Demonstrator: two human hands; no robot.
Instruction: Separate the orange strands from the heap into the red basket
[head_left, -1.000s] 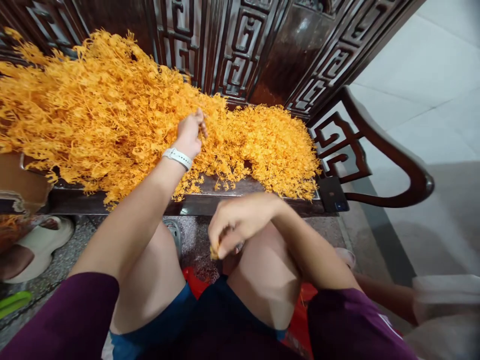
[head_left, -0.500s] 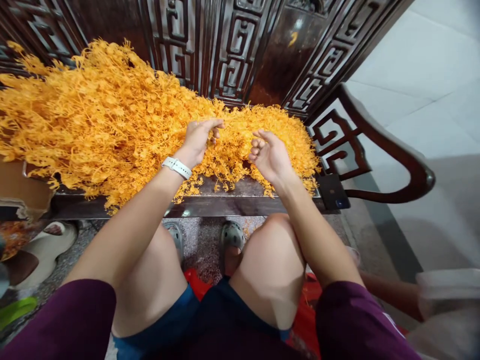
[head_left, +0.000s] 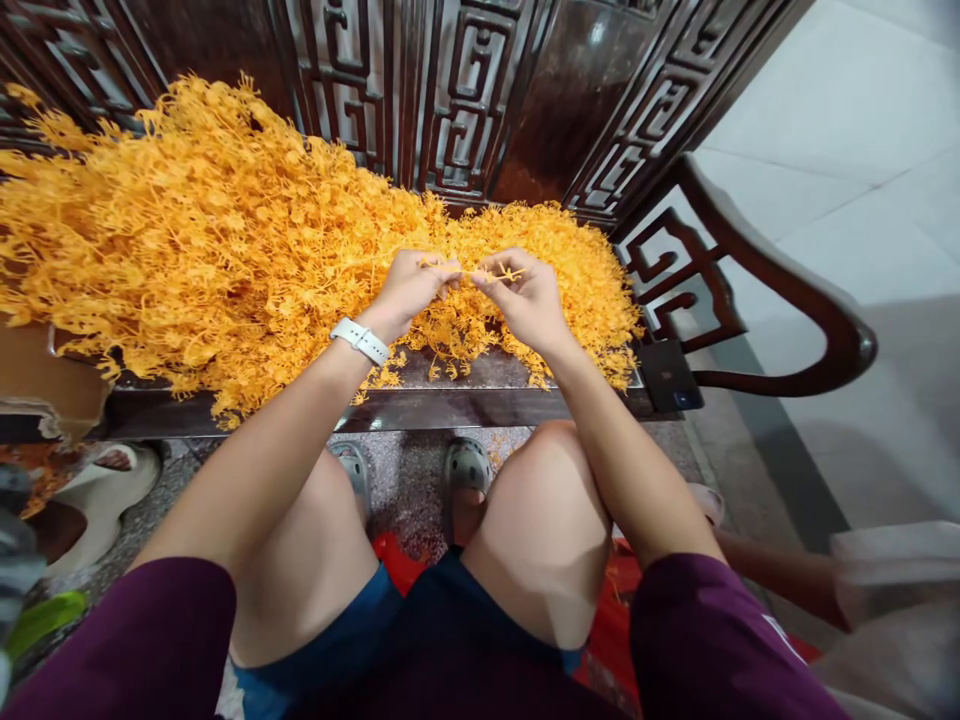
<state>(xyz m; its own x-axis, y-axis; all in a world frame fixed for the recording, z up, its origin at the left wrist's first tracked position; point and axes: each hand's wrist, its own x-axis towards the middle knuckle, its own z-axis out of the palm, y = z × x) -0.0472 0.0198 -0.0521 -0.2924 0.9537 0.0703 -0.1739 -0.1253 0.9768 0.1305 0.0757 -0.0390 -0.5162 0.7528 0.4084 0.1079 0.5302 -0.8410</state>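
A big heap of orange plastic flower-like pieces [head_left: 247, 230], thin and spidery, covers much of a dark wooden bench seat [head_left: 480, 408]. Over the heap my hands meet, fingertips close together. My left hand [head_left: 414, 290], with a pale watch band [head_left: 360, 341] on its wrist, is pinched on thin orange pieces. The fingers of my right hand [head_left: 531, 305] are closed on a slim orange plastic sprig [head_left: 511, 273], whose small prongs show above the thumb. Whether one single piece runs between both hands, I cannot tell.
The carved bench back [head_left: 469, 90] rises behind the heap, and a curved armrest [head_left: 806, 290] stands right. A dark phone [head_left: 670, 378] lies at the seat's right end, cardboard [head_left: 52, 375] at the left. Another person's arm [head_left: 784, 580] shows lower right.
My hands have come closer together over the heap. My right hand has turned, and its fingers now pinch an orange sprig that shows more plainly.
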